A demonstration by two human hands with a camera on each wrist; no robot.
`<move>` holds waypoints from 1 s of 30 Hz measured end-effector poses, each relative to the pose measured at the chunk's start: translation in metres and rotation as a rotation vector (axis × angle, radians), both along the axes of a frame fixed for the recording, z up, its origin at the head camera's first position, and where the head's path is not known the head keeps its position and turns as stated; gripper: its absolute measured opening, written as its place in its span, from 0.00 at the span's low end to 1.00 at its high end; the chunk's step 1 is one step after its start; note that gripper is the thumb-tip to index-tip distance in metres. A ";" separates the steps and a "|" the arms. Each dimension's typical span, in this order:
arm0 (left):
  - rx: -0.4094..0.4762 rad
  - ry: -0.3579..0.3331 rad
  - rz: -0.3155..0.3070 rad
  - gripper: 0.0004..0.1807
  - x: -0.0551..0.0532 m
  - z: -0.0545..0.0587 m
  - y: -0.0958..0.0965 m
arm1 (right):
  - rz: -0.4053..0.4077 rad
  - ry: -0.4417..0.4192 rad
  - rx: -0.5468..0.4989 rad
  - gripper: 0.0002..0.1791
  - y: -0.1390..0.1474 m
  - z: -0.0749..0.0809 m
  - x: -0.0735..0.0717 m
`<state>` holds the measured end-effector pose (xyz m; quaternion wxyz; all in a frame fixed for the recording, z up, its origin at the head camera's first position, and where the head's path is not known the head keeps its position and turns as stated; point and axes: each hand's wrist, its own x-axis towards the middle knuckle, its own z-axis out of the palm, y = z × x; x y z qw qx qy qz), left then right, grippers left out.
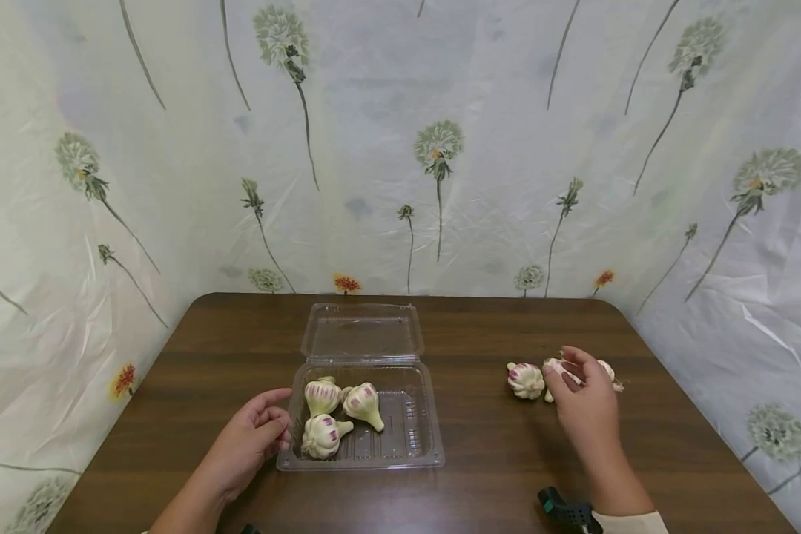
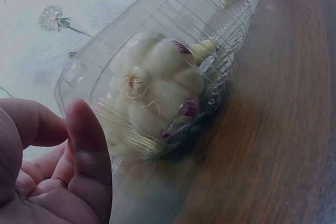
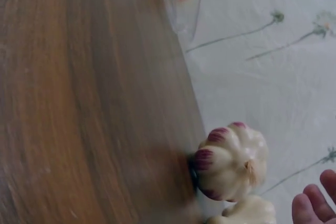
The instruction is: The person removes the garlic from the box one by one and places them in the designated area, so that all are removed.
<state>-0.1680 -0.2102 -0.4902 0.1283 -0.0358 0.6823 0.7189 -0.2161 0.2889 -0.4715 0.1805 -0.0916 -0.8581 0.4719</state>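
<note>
Three garlic bulbs, white with purple streaks, lie in the left part of a clear plastic clamshell box; one garlic bulb points its stem to the lower right. My left hand is at the box's left side, fingers loosely bent; whether it touches the rim cannot be told. In the left wrist view a bulb shows through the box wall. On the right, my right hand hovers over more garlic, thumb and fingers apart around a partly hidden bulb. Another garlic bulb lies left of its thumb.
The box's transparent lid lies folded back toward the far edge of the brown wooden table. Part of another bulb shows right of the right hand. A flower-printed sheet surrounds the table's back and sides.
</note>
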 end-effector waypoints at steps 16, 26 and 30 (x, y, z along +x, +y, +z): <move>-0.011 0.001 -0.014 0.28 0.000 -0.001 -0.001 | 0.155 0.060 0.049 0.29 -0.022 -0.006 0.001; -0.021 -0.003 -0.016 0.29 0.000 0.000 -0.001 | 0.223 0.079 0.037 0.28 -0.029 -0.009 0.000; -0.021 -0.010 -0.012 0.28 -0.001 0.000 -0.001 | 0.257 0.079 0.045 0.29 -0.034 -0.011 0.001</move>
